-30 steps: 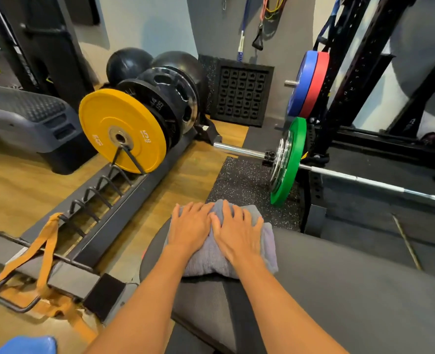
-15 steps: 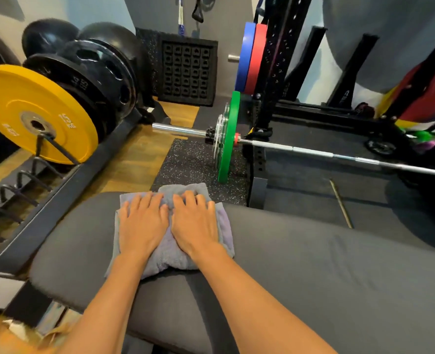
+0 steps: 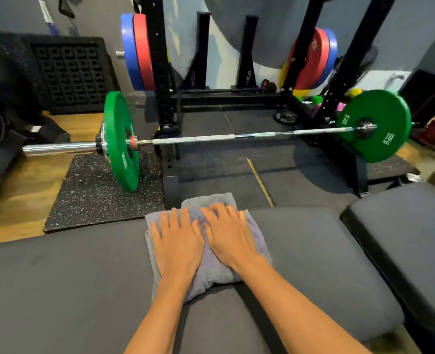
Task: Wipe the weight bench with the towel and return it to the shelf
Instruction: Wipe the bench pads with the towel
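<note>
Head view is looking down on the bench (image 3: 71, 277), and both hands are lying flat on the towel (image 3: 211, 273). The towel is sitting bunched at the bench's far edge, on the near side of the barbell (image 3: 236, 137), roughly opposite the middle of its shaft. The left hand (image 3: 178, 241) is pressing palm-down, its grip spread, fingers straight and slightly fanned. The right hand (image 3: 230, 237) is lying just beside it, the two inner edges meeting or very nearly so. Its grip is spread too, fingers a little bent at the knuckles but laid on the cloth, pinching nothing. Grey cloth is showing beyond the fingertips, past each hand's outer side and between the two wrists. A second black pad (image 3: 410, 238) is sitting across a narrow gap from the main pad, also on the near side of the barbell. The barbell is lying low over the floor, carrying an edge-on green plate (image 3: 120, 141) at one end and a camera-facing green plate (image 3: 375, 125) at the other. A speckled mat (image 3: 91, 195) is lying under the edge-on plate. Behind the barbell a black rack upright (image 3: 160, 72) is standing, with blue and red plates (image 3: 137, 51) hanging beside it. Between the barbell and the towel, a thin wooden stick (image 3: 259, 182) is lying on the dark floor.
</note>
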